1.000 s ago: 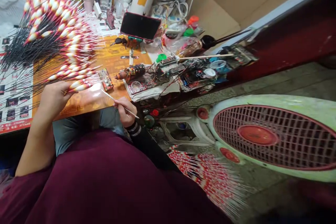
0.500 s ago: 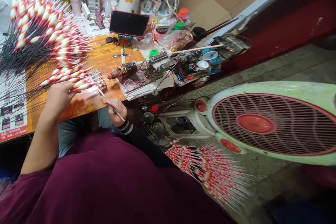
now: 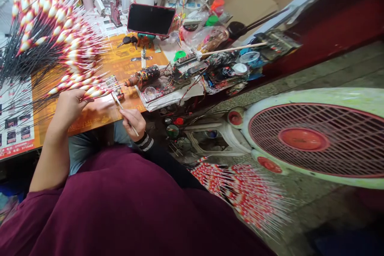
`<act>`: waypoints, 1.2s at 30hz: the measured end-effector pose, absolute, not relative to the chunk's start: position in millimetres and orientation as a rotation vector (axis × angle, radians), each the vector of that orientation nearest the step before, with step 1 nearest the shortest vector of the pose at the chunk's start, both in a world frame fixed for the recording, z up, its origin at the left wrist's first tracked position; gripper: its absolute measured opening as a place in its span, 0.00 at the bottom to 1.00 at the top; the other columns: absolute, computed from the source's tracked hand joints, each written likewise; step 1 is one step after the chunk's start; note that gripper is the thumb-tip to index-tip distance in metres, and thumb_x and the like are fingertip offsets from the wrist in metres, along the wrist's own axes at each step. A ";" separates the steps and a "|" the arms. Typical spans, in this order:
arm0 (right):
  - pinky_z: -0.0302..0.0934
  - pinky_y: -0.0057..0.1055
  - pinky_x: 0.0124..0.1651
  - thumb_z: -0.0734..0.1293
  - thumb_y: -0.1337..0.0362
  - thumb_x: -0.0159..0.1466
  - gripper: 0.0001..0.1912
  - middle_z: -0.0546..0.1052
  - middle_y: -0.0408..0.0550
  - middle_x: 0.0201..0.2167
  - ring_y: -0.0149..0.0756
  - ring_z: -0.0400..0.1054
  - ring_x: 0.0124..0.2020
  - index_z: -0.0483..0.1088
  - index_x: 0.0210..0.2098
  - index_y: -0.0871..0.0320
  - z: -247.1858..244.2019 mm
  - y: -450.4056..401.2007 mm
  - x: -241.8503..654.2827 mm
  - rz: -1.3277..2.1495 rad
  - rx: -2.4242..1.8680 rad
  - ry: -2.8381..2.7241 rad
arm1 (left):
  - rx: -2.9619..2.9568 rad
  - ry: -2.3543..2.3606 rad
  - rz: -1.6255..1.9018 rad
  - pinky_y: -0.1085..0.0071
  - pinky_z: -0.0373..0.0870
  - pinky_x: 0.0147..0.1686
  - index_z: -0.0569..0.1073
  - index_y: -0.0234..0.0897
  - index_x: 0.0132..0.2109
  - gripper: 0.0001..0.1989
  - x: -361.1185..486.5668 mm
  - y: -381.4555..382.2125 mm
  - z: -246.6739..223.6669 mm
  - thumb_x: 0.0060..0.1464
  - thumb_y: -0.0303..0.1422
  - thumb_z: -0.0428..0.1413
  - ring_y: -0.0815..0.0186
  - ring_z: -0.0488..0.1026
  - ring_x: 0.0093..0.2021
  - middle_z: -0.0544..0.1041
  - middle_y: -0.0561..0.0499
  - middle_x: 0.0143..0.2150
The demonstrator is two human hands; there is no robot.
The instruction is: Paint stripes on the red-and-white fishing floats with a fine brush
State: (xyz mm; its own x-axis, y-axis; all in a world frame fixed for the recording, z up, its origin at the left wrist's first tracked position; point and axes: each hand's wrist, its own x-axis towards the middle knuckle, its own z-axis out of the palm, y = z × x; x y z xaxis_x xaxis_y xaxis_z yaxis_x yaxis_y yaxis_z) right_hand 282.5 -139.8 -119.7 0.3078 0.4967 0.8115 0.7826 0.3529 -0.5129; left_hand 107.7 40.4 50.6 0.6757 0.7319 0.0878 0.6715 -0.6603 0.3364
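My left hand (image 3: 70, 106) is closed at the tips of its fingers on a red-and-white float (image 3: 97, 93) at the near edge of a row of floats. My right hand (image 3: 133, 123) pinches a thin pale brush (image 3: 120, 106), its tip pointing up and left beside a small paint-stained block (image 3: 116, 87). The block lies on the orange table mat (image 3: 99, 118), just right of the float's end. A large fan of similar floats (image 3: 64, 28) with dark stems spreads over the table's left side.
Behind are a phone on a stand (image 3: 151, 19) and keys (image 3: 130, 40). A paint-spattered motor tool (image 3: 147, 74) sits to the right. On the floor side are a green fan (image 3: 303, 138) and more floats (image 3: 255, 192).
The view has shifted slightly, so the tabletop things and the green fan appear a little further right. Both hands keep their holds, and the brush tip stays near the block.
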 end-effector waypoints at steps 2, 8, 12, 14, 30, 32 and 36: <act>0.79 0.43 0.57 0.60 0.60 0.77 0.21 0.86 0.52 0.52 0.42 0.82 0.51 0.76 0.64 0.51 -121.4 -140.1 282.2 -0.272 -1.316 -1.350 | 2.611 1.119 0.320 0.65 0.55 0.32 0.74 0.39 0.27 0.12 106.2 39.9 50.1 0.59 0.37 0.62 0.64 0.65 0.28 0.71 0.51 0.26; 0.78 0.44 0.59 0.59 0.58 0.77 0.21 0.85 0.53 0.52 0.43 0.81 0.53 0.77 0.63 0.52 -121.6 -142.2 282.2 -0.183 -1.382 -1.362 | 2.616 1.124 0.318 0.65 0.54 0.31 0.73 0.39 0.28 0.13 105.7 39.2 50.0 0.58 0.37 0.62 0.64 0.64 0.27 0.70 0.51 0.25; 0.78 0.44 0.60 0.61 0.60 0.77 0.21 0.85 0.52 0.53 0.42 0.81 0.53 0.76 0.65 0.50 -119.0 -142.4 282.0 -0.201 -1.319 -1.346 | 2.612 1.129 0.313 0.65 0.55 0.31 0.74 0.39 0.27 0.13 106.0 38.4 51.4 0.59 0.38 0.62 0.63 0.64 0.28 0.71 0.51 0.25; 0.78 0.44 0.59 0.61 0.60 0.77 0.21 0.85 0.52 0.53 0.42 0.81 0.53 0.75 0.65 0.49 -118.7 -142.2 281.9 -0.193 -1.317 -1.345 | 2.609 1.130 0.310 0.66 0.55 0.30 0.75 0.39 0.28 0.13 105.9 38.1 51.8 0.59 0.39 0.62 0.63 0.65 0.28 0.73 0.50 0.26; 0.79 0.44 0.58 0.60 0.61 0.77 0.20 0.86 0.52 0.52 0.42 0.82 0.52 0.77 0.63 0.51 -111.5 -143.6 281.9 -0.187 -1.358 -1.358 | 2.603 1.116 0.283 0.66 0.59 0.33 0.77 0.39 0.29 0.12 110.6 35.3 57.5 0.60 0.37 0.61 0.62 0.70 0.30 0.76 0.49 0.28; 0.79 0.45 0.59 0.60 0.61 0.77 0.20 0.86 0.52 0.52 0.42 0.82 0.52 0.77 0.63 0.51 -112.0 -143.7 281.9 -0.164 -1.368 -1.358 | 2.604 1.117 0.281 0.66 0.59 0.33 0.78 0.39 0.30 0.11 110.6 34.9 57.8 0.60 0.37 0.61 0.61 0.71 0.31 0.76 0.49 0.28; 0.79 0.45 0.59 0.60 0.62 0.77 0.21 0.86 0.52 0.51 0.42 0.82 0.52 0.75 0.65 0.50 -111.3 -143.1 281.9 -0.163 -1.336 -1.352 | 2.609 1.079 0.277 0.66 0.59 0.33 0.80 0.40 0.34 0.09 111.3 33.9 59.2 0.61 0.36 0.60 0.61 0.71 0.31 0.77 0.49 0.29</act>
State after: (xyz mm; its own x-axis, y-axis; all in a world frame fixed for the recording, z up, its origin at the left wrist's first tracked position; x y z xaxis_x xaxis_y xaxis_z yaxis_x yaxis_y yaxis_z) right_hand 281.9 -143.1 -111.3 0.3220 0.5801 0.7482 0.7411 0.3374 -0.5805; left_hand 111.3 33.9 59.2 0.6988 0.7127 0.0613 0.6542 -0.6715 0.3481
